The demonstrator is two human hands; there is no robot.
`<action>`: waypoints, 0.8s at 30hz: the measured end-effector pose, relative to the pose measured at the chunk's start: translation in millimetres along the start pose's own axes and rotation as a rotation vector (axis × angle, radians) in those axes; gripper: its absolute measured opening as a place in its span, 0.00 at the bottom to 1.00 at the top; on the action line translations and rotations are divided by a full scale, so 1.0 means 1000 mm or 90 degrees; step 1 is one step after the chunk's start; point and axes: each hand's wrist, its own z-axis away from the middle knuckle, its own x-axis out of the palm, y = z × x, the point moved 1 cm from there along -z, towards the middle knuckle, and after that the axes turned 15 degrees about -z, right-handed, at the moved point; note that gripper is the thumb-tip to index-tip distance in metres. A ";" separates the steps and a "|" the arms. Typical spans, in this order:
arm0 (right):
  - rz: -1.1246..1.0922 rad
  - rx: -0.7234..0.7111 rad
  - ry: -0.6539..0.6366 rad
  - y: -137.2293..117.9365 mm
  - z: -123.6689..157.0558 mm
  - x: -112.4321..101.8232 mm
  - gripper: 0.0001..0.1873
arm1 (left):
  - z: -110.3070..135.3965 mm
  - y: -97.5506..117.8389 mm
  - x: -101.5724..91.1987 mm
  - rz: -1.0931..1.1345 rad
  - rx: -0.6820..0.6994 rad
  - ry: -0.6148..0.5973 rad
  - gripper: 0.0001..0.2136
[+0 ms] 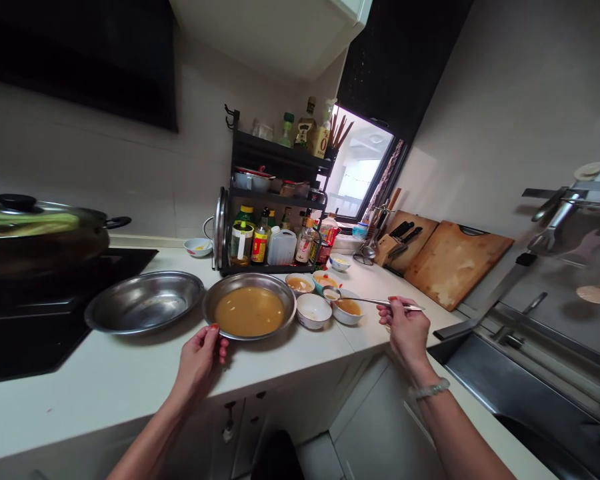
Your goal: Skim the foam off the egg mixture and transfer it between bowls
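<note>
My left hand [200, 357] grips the near rim of a steel bowl [275, 291] that holds a brown-orange liquid on the white counter. My right hand [405, 328] is closed on the handle of a long metal spoon [367, 301]. The spoon's tip hovers over a small white bowl [349, 309] of brown sauce. An empty white bowl [313, 311] sits between the steel bowl and the sauce bowl. Two more small bowls [300, 284] with food stand just behind them.
An empty steel dish [145, 302] lies left of the filled one. A lidded wok [35, 237] sits on the black hob [40, 320]. A black rack [273, 207] of bottles stands at the back. Wooden cutting boards [455, 263] and knives lean on the right wall above the sink [520, 387].
</note>
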 end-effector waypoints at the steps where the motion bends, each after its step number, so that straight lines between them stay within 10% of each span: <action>1: -0.012 0.009 -0.009 0.000 0.003 0.008 0.19 | 0.000 0.000 0.000 0.000 0.001 -0.001 0.16; 10: 0.022 0.037 -0.189 0.018 0.047 0.068 0.19 | -0.001 -0.002 0.001 0.021 0.007 -0.006 0.16; 18: 0.094 -0.222 -0.484 0.016 0.078 0.068 0.08 | 0.000 -0.001 0.001 0.015 0.012 -0.003 0.16; 24: 0.230 -0.283 -0.307 0.004 0.044 0.023 0.10 | 0.001 0.001 0.001 0.010 0.007 -0.009 0.16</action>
